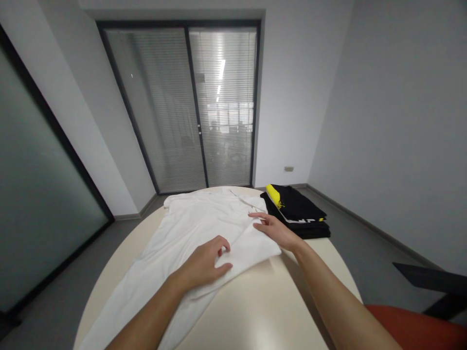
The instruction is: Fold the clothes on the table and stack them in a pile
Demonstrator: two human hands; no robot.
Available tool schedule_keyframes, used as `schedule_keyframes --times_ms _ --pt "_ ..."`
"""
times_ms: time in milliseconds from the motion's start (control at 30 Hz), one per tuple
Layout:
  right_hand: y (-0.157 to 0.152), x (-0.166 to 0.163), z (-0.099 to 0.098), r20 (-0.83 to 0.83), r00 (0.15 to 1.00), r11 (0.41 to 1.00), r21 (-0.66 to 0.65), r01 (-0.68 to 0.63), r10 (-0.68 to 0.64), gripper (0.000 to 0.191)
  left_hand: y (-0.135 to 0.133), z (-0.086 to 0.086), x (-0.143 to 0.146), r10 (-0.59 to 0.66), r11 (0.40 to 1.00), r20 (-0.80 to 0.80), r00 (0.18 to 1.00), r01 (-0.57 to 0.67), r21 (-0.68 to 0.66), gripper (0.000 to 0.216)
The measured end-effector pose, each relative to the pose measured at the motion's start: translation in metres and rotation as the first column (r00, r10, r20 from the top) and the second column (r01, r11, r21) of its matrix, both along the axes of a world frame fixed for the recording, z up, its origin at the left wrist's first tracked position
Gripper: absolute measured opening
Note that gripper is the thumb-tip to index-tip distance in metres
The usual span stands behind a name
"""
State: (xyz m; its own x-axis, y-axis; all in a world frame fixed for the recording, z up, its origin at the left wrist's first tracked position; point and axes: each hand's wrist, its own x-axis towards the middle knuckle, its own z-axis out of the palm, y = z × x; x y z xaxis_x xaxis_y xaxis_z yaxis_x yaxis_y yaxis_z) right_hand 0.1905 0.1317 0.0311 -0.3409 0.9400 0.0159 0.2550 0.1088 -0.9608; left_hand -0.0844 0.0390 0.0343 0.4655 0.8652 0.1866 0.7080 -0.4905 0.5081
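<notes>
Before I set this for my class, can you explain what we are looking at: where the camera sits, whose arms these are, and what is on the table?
The single picture comes from a camera worn on a person's head, looking forward and down, so both bare arms are the wearer's own. On the round table a white garment lies spread. The left hand rests on its near fold; the right hand lies flat on its right edge. Neither visibly grips anything. Beyond the right hand sits a folded stack of black clothes with yellow trim.

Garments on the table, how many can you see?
At least 2: a white garment spread across the table under both hands, and a folded black pile with yellow trim at the far right, possibly holding more.
</notes>
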Motion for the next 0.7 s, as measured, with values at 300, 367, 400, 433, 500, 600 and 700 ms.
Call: schedule_keyframes --times_ms 300,367,400,433,500,600,700 --pt "-0.008 0.029 0.013 0.23 0.963 0.982 -0.158 -0.105 0.14 0.042 -0.021 -0.002 0.024 -0.285 0.954 -0.29 0.913 0.299 0.003 0.027" --pt "-0.007 0.035 0.012 0.343 0.923 0.982 -0.133 -0.136 0.175 0.042 -0.021 -0.004 0.027 -0.313 0.942 -0.271 0.91 0.333 0.031 0.013" --pt "-0.006 0.038 0.011 0.374 0.909 0.98 -0.133 -0.146 0.186 0.043 -0.021 -0.004 0.027 -0.328 0.937 -0.248 0.912 0.348 0.043 0.011" --pt "-0.005 0.04 0.009 0.401 0.896 0.979 -0.142 -0.145 0.191 0.046 -0.021 -0.003 0.028 -0.345 0.93 -0.217 0.913 0.364 0.05 0.01" --pt "0.0 0.043 0.006 0.454 0.877 0.985 -0.13 -0.112 0.159 0.05 -0.023 -0.001 0.03 -0.385 0.917 -0.146 0.911 0.396 0.055 0.009" --pt "0.007 0.046 -0.001 0.469 0.883 0.996 0.067 -0.056 0.018 0.046 -0.029 -0.002 0.036 -0.45 0.892 -0.029 0.893 0.451 0.043 0.008" --pt "0.011 0.043 -0.005 0.436 0.899 0.969 0.232 -0.082 -0.028 0.044 -0.035 -0.008 0.044 -0.546 0.837 0.057 0.836 0.548 -0.017 0.002"
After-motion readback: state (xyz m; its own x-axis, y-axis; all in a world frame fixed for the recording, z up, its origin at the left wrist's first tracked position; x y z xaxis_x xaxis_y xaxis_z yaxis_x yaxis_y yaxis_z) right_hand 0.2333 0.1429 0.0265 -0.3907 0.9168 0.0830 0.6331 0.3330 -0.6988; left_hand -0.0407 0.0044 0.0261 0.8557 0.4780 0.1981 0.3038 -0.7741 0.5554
